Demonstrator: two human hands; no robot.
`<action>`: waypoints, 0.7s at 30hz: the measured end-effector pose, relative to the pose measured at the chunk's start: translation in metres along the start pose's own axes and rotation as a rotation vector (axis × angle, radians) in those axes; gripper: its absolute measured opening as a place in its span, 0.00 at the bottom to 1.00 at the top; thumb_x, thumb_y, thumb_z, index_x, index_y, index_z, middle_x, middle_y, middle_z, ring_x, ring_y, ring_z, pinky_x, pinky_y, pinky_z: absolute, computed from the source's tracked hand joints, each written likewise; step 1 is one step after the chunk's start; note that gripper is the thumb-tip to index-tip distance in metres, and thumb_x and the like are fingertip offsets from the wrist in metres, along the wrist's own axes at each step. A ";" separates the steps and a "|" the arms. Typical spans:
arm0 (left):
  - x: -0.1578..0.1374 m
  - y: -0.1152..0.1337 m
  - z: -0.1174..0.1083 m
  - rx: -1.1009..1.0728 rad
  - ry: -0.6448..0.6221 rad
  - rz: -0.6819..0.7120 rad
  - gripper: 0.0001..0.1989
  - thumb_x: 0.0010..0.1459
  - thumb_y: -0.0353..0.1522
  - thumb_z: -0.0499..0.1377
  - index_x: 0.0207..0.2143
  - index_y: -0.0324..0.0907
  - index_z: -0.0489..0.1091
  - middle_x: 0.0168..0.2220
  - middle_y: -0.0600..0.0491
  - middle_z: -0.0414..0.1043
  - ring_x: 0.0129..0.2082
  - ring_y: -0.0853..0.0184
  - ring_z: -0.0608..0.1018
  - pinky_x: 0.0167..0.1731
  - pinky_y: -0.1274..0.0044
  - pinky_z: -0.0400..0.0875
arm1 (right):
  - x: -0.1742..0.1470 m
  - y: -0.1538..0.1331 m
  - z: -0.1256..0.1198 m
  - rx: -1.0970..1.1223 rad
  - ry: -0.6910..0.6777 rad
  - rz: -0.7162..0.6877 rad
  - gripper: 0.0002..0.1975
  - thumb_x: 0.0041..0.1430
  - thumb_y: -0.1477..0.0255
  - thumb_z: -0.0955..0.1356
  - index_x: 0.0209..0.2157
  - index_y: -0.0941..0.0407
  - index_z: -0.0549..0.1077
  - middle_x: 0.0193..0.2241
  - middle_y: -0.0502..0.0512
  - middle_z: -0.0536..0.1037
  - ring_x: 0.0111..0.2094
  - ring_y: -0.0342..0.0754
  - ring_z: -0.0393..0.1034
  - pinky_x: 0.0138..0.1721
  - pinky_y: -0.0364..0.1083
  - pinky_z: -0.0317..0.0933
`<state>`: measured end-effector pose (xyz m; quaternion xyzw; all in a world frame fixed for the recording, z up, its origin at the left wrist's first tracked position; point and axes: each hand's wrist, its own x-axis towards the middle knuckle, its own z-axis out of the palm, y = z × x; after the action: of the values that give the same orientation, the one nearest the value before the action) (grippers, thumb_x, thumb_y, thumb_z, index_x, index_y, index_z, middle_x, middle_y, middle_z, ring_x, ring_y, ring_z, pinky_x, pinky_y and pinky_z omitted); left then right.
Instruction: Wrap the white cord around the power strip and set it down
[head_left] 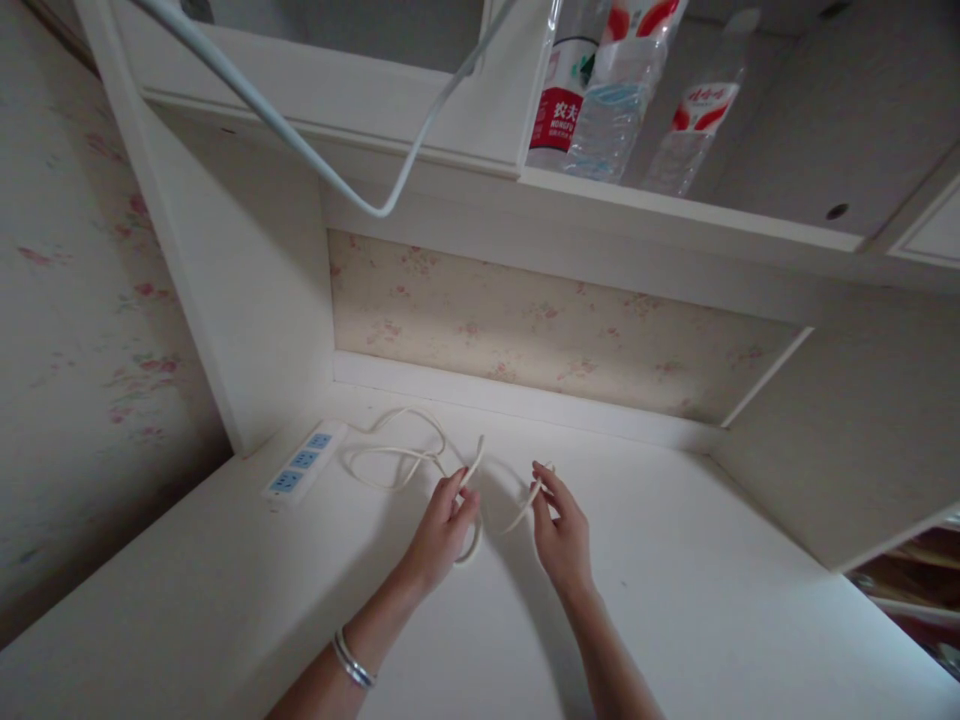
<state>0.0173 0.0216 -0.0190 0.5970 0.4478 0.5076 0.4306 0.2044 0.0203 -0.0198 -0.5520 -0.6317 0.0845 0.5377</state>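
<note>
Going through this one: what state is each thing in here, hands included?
Left hand: closed, pinching the cord.
Right hand: closed, pinching the cord too.
Cord: loosely looped, partly lifted by the fingers.
Power strip: lying sockets up, no plugs in it; whether it is powered can't be told.
Bottles: three, standing on the shelf; fill levels unclear.
Bangles: worn on the left forearm.
</note>
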 end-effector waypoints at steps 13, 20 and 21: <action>-0.011 0.015 0.004 0.369 -0.166 0.181 0.15 0.62 0.31 0.46 0.46 0.42 0.69 0.36 0.51 0.75 0.35 0.66 0.75 0.39 0.76 0.66 | 0.043 -0.064 -0.003 -0.144 -0.096 -0.215 0.17 0.61 0.66 0.62 0.51 0.53 0.68 0.49 0.58 0.73 0.50 0.51 0.67 0.50 0.52 0.63; -0.018 0.029 -0.003 0.386 -0.265 0.223 0.14 0.64 0.36 0.45 0.37 0.43 0.69 0.28 0.54 0.72 0.28 0.68 0.73 0.31 0.79 0.63 | 0.072 -0.027 -0.010 -0.250 -0.087 -0.029 0.19 0.61 0.60 0.58 0.43 0.55 0.73 0.39 0.58 0.76 0.33 0.48 0.71 0.38 0.47 0.64; -0.018 0.030 -0.003 0.376 -0.265 0.230 0.14 0.64 0.37 0.45 0.37 0.43 0.69 0.28 0.54 0.72 0.28 0.67 0.73 0.31 0.79 0.63 | 0.074 -0.025 -0.011 -0.253 -0.091 -0.024 0.19 0.61 0.60 0.58 0.42 0.55 0.73 0.38 0.58 0.76 0.34 0.48 0.71 0.39 0.48 0.63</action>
<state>0.0159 -0.0027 0.0061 0.7749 0.4033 0.3783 0.3063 0.2119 0.0640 0.0452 -0.6034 -0.6677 0.0226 0.4354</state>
